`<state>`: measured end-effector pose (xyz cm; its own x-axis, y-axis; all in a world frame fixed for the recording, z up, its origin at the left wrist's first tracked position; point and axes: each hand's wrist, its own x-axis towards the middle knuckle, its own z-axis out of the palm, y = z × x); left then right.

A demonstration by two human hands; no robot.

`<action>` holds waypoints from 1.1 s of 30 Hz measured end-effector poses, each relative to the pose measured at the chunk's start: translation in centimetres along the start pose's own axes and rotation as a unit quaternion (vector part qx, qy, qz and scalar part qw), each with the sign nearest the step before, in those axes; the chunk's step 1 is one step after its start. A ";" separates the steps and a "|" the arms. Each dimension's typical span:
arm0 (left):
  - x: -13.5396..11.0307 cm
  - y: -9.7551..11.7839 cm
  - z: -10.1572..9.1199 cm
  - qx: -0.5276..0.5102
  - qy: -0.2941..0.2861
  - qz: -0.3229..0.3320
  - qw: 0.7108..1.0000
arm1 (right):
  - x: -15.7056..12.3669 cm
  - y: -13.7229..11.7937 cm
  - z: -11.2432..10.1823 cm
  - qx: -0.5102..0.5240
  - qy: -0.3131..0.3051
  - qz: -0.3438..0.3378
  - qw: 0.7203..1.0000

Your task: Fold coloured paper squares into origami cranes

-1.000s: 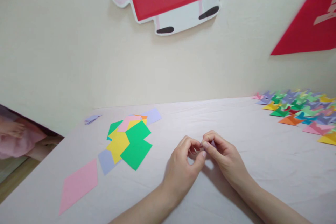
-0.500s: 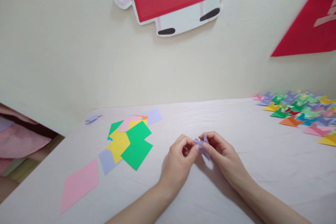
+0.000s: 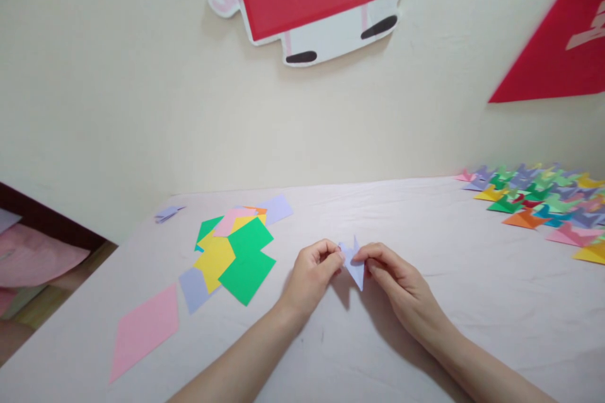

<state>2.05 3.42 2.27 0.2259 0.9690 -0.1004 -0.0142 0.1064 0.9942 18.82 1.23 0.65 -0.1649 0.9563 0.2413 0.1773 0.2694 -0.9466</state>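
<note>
A small folded lilac paper piece (image 3: 353,263) with two points up and one point down is held just above the pale table (image 3: 472,302). My left hand (image 3: 312,274) pinches its left side with thumb and fingertips. My right hand (image 3: 397,283) pinches its right side. Both hands are closed on the paper, near the middle of the table.
Loose coloured paper squares (image 3: 236,252) lie in a pile to the left, with a pink sheet (image 3: 142,330) nearer the front edge. A small folded lilac piece (image 3: 165,213) sits at the far left. Several finished folded pieces (image 3: 539,201) crowd the right side. A cream wall with red decorations stands behind.
The lilac paper, first hidden between my fingertips, has been spread open between the two hands, which have drifted slightly left and apart. The pink-clad person at the far left has left the view.
</note>
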 end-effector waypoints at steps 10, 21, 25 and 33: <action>-0.1 0.0 -0.1 0.006 -0.024 0.005 1.000 | 0.3 -0.1 0.1 0.088 0.028 0.042 0.995; -0.3 -0.9 0.7 0.069 -0.005 0.045 0.997 | 0.6 0.3 0.1 0.109 0.086 0.057 0.989; -0.3 -1.2 0.8 0.070 0.008 0.047 0.996 | 0.4 0.7 0.4 0.107 0.098 0.053 0.988; -0.7 -1.7 1.0 0.054 0.029 0.067 0.996 | 0.8 0.3 0.1 0.106 0.076 0.066 0.989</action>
<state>2.90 2.30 0.71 0.1722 0.9844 0.0353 0.0654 -0.0472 0.9967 18.64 2.03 0.50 -0.0024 0.9918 0.1277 -0.0222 0.1276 -0.9916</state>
